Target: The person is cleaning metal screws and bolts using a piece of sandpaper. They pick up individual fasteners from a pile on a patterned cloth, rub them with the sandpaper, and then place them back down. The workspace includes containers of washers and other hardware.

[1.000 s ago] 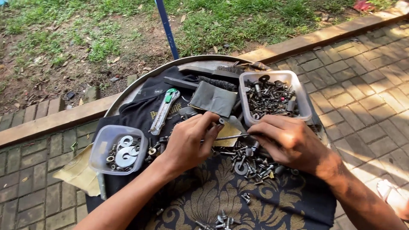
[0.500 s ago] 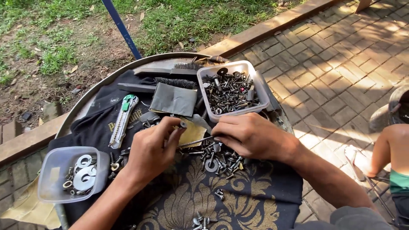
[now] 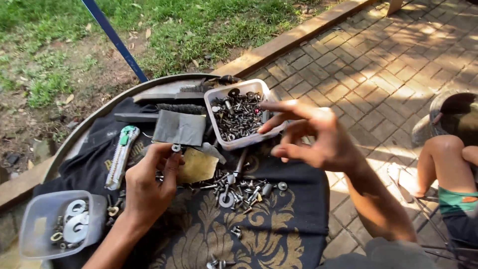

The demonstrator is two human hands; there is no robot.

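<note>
- Two clear plastic tubs sit on your round tabletop (image 3: pixel 74 142): the far tub (image 3: pixel 239 117), rectangular, holds dark screws and bolts; the near-left tub (image 3: pixel 55 224) holds large silver washers.
- A grey folded pouch (image 3: pixel 180 127) lies beside the far tub, and a tan paper piece (image 3: pixel 197 167) lies just below it.
- A green-and-silver utility knife (image 3: pixel 121 154) rests on the black cloth (image 3: pixel 279 219) at left.
- Your left hand (image 3: pixel 147 184) pinches a small nut (image 3: pixel 176 148) between thumb and fingertips, just below the pouch.
- Your right hand (image 3: pixel 311 137) hovers with fingers spread and empty beside the far tub's right end.
- The loose pile of bolts and washers (image 3: pixel 239 192) lies between your hands, below both.
</note>
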